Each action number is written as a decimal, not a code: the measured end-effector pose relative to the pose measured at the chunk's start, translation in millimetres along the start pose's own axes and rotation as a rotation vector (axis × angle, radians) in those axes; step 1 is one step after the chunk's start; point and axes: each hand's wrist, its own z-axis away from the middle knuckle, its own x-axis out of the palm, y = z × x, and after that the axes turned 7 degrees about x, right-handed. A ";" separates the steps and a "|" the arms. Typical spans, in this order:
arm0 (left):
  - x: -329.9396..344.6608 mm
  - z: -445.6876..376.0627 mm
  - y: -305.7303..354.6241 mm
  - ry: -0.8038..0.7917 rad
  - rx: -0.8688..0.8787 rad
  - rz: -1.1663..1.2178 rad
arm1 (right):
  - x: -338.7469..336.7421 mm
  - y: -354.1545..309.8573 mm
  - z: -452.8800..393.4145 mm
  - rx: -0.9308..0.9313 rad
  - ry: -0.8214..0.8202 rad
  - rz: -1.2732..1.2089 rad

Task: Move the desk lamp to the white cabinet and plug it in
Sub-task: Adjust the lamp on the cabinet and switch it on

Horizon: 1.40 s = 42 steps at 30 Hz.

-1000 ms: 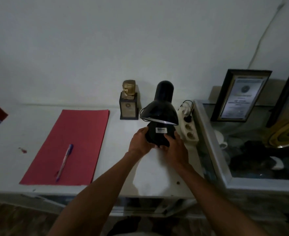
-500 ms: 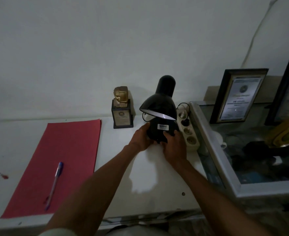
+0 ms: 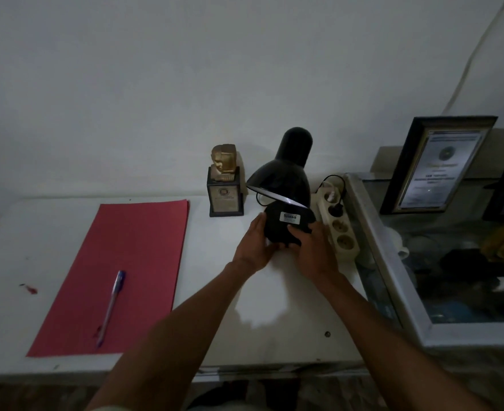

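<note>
A black desk lamp (image 3: pixel 283 176) stands on the white cabinet top (image 3: pixel 215 292), its shade lit and throwing a bright patch toward me. My left hand (image 3: pixel 253 247) holds the left side of its round base (image 3: pixel 286 229), and my right hand (image 3: pixel 313 250) holds the right side. Just right of the lamp lies a cream power strip (image 3: pixel 338 223) with a black plug (image 3: pixel 337 211) in one socket and the lamp's black cord looping above it.
A gold trophy on a dark block (image 3: pixel 225 185) stands left of the lamp. A red folder (image 3: pixel 120 271) with a blue pen (image 3: pixel 111 307) lies further left. A glass-topped display case (image 3: pixel 372 247) with framed certificates (image 3: pixel 436 164) adjoins on the right.
Both hands stay on the lamp base. The view has shifted, bringing the cabinet top closer; the lamp itself sits in about the same spot beside the power strip.
</note>
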 end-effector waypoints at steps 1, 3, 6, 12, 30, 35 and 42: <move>-1.4 2.4 -3.0 -0.007 0.011 -0.053 | 1.4 -1.6 1.3 -0.005 -0.004 0.018; -2.1 11.0 -11.8 -0.055 -0.002 -0.235 | 6.2 -4.6 7.2 -0.015 0.006 0.066; -2.8 35.8 -30.7 -0.130 -0.009 -0.515 | 10.5 -5.8 14.0 -0.035 0.043 0.153; -9.3 81.3 -49.5 -0.112 0.025 -0.617 | 13.3 -12.2 19.3 -0.034 0.052 0.189; -12.0 116.4 -28.5 -0.048 -0.132 -0.612 | 2.0 -14.2 16.3 -0.132 -0.021 0.419; -13.5 117.1 -27.7 -0.066 -0.137 -0.611 | 3.8 -14.3 14.7 -0.118 -0.027 0.378; -14.4 118.1 -26.5 -0.074 -0.135 -0.620 | 5.4 -14.5 12.5 -0.098 -0.013 0.362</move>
